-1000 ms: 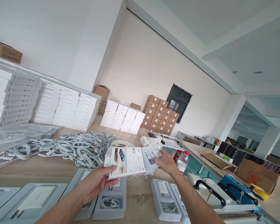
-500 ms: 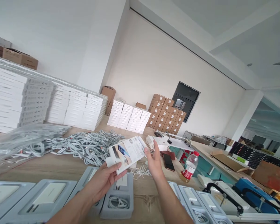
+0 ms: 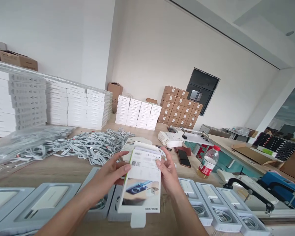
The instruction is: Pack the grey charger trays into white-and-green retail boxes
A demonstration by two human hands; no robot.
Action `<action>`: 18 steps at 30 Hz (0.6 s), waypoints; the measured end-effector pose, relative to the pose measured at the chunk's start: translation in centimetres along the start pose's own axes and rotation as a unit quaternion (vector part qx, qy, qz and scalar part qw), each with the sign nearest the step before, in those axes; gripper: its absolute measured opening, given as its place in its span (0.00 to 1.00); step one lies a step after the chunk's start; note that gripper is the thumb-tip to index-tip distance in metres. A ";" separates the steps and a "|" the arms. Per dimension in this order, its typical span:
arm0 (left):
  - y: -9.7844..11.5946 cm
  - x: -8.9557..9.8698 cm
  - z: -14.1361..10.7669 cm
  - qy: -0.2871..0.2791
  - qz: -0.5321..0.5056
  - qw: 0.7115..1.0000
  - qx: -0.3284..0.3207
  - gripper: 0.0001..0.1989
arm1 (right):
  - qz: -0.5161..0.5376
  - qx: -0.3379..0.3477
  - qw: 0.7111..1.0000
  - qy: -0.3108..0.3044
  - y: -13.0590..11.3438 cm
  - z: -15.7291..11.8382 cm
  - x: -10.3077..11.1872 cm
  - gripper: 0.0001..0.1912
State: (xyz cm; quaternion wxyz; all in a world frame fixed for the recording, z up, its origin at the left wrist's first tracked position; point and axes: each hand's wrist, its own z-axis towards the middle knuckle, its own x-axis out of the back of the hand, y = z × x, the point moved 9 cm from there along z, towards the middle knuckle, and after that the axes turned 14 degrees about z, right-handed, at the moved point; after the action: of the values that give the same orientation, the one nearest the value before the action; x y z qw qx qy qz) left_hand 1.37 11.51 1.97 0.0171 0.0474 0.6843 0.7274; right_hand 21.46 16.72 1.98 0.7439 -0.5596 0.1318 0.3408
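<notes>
A white printed carton (image 3: 142,177) with a picture of a device on its face is held between my two hands above the table. Its tab points toward me and a flap stands out at the far end. My left hand (image 3: 113,172) grips the left edge, thumb on the printed face. My right hand (image 3: 168,170) holds the right edge, thumb pressed near the upper corner. Beneath and beside the carton lie grey trays (image 3: 98,209), each with a white charger (image 3: 49,196) and a coiled cable; the carton partly hides the middle ones.
Grey cables (image 3: 95,146) are heaped behind my left hand, beside a clear plastic bag (image 3: 22,141). White box stacks (image 3: 80,108) line the back. To the right are a phone (image 3: 184,158), a drink bottle (image 3: 208,162), more trays (image 3: 206,200) and black-handled equipment (image 3: 250,190).
The carton has turned so its tab points toward me. My right hand has closed onto its right edge, and my left hand has shifted up its left side. The view has swung slightly.
</notes>
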 end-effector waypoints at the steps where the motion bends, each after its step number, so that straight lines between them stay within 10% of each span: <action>1: 0.1 -0.1 -0.1 0.009 0.028 1.000 -0.007 0.39 | -0.012 -0.004 1.000 -0.015 0.2 -0.1 -0.5 0.43; 12: 0.8 0.3 -0.2 0.079 0.124 0.987 -0.068 0.33 | -0.079 0.016 0.997 -0.008 1.1 -0.4 -1.1 0.15; 18: 1.2 0.7 -0.6 0.052 0.081 0.993 -0.070 0.24 | -0.084 0.009 0.996 0.024 1.6 -0.7 -0.8 0.19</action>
State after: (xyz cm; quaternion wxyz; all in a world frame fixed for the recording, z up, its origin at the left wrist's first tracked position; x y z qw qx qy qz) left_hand 0.64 10.94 3.16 -0.0741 0.0633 0.6254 0.7742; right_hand 19.91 16.04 1.03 0.7717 -0.5696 0.1054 0.2626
